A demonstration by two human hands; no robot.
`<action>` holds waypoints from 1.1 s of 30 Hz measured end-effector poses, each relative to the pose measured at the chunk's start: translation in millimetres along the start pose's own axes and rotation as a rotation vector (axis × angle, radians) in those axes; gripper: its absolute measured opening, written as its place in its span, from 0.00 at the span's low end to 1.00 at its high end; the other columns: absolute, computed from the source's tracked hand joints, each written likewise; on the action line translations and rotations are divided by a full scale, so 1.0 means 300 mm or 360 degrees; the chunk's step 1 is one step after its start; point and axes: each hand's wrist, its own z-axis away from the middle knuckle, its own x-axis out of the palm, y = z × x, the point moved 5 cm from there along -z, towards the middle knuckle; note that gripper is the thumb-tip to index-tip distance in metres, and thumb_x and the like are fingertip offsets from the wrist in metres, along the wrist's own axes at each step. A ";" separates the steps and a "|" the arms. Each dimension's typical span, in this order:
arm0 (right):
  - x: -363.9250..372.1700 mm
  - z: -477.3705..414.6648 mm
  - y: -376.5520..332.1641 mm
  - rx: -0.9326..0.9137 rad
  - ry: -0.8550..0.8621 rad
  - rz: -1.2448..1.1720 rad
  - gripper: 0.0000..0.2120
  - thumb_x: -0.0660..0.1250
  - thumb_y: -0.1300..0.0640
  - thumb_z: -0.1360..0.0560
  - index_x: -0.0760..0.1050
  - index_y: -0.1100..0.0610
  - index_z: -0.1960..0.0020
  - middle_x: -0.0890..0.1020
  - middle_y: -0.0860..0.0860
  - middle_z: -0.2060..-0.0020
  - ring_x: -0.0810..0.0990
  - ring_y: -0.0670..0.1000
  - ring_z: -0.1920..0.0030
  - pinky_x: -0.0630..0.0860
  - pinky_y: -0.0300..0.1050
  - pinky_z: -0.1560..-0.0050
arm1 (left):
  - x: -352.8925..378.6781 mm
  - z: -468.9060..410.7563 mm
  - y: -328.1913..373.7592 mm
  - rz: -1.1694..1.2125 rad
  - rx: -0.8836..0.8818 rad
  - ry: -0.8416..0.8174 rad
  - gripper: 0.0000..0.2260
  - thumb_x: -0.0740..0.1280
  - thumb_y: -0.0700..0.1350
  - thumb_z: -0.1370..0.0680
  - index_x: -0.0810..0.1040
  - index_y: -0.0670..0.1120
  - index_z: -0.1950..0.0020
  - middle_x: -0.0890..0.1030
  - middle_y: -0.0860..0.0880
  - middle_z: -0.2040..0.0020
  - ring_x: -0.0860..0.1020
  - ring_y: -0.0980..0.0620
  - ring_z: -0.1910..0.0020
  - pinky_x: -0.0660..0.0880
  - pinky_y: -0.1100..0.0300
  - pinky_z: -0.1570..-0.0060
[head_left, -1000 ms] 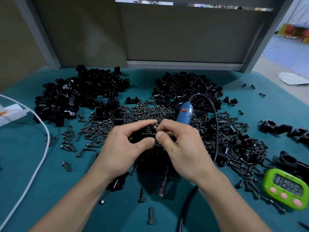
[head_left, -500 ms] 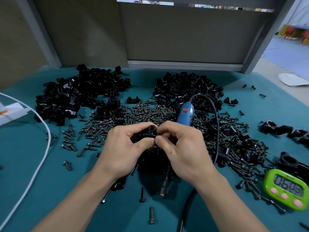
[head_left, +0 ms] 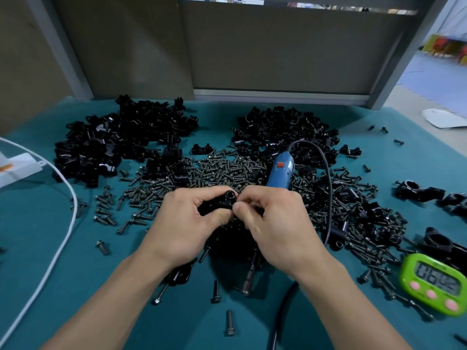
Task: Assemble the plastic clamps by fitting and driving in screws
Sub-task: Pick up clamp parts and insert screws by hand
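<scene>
A teal table is seen from above, with a person's two bare forearms reaching in from the bottom edge.

At the far left, a white box sits at the table's edge. A white cable curves from there down towards the lower left corner. Just right of it, at the back, lies a large left pile of black clamp parts.

A wide spread of dark loose screws covers the middle of the table, and a few single screws lie apart nearer the person.

Over this spread, the left hand grasps a black clamp between its thumb and curled fingers. The clamp is held just above the screws, and a round opening shows at its top. The right hand meets it from the other side. Its thumb and forefinger pinch in against the clamp's right end, and its other fingers are curled. Anything small between those fingertips is hidden.

Just behind the right hand lies a blue electric screwdriver with a red switch. Its black cord loops out to the right and back down. Behind the tool sits a right pile of black clamp parts.

Further right, several black assembled clamps lie near the table's edge. A green digital timer with pink buttons sits at the lower right. Its digits are too blurred to read.
</scene>
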 end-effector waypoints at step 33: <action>-0.115 0.070 0.034 0.0362 -0.0857 0.0689 0.09 0.81 0.56 0.34 0.87 0.43 0.59 0.84 0.36 0.68 0.82 0.36 0.67 0.78 0.32 0.63 | 0.009 -0.026 -0.109 0.0942 -0.0809 0.0099 0.06 0.69 0.41 0.18 0.87 0.45 0.48 0.87 0.49 0.57 0.80 0.58 0.66 0.78 0.67 0.65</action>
